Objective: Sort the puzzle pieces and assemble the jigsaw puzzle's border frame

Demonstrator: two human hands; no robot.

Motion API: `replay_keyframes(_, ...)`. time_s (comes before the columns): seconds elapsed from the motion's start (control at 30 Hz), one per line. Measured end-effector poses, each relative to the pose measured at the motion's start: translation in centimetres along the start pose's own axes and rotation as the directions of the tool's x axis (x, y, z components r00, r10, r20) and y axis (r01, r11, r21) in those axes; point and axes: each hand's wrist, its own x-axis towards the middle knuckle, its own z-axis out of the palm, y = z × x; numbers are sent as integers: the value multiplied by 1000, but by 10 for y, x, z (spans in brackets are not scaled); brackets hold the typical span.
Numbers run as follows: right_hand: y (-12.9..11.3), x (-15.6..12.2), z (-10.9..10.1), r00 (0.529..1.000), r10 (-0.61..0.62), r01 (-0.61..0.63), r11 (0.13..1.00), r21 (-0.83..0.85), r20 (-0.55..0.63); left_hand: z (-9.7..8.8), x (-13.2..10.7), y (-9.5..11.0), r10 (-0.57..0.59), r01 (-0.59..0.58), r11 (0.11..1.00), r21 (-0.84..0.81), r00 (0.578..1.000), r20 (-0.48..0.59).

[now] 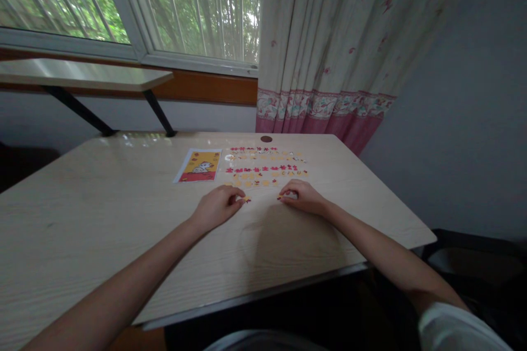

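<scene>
Several small red and yellow puzzle pieces lie in loose rows on the light wooden table. To their left lies a reference picture card, yellow and red with a white cartoon figure. My left hand rests on the table with fingers curled, pinching a small yellow and red piece at its fingertips. My right hand lies opposite it, fingers bent, pinching another small piece just below the rows.
A round cable hole sits near the table's far edge. Behind stand a window, a narrow shelf on black brackets and a floral curtain. The table's right corner ends beside a grey wall.
</scene>
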Motion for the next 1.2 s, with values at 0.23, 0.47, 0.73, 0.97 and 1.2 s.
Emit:
replay_keyframes(0.23, -1, 1, 1, 1000, 5, -5, 1000, 5, 11, -2, 0, 4, 20, -20, 1000, 6, 1000, 3)
replay_keyframes(0.47, -5, 1, 1, 1000, 12, -12, 1000, -10, 21, -2, 0, 8, 12, -12, 1000, 11, 1000, 19)
replay_keyframes(0.73, -5, 1, 2, 1000, 18, -18, 1000, -2, 0, 0, -1, 7, 37, -37, 999, 24, 999, 27)
replay_keyframes(0.97, -4, 1, 1, 1000, 7, -7, 1000, -7, 18, 1, -1, 5, 31, -32, 999, 29, 999, 19)
replay_keyframes(1.2, -5, 1, 0, 1000, 6, -5, 1000, -14, 17, 2, 0, 4, 17, -18, 999, 33, 1000, 23)
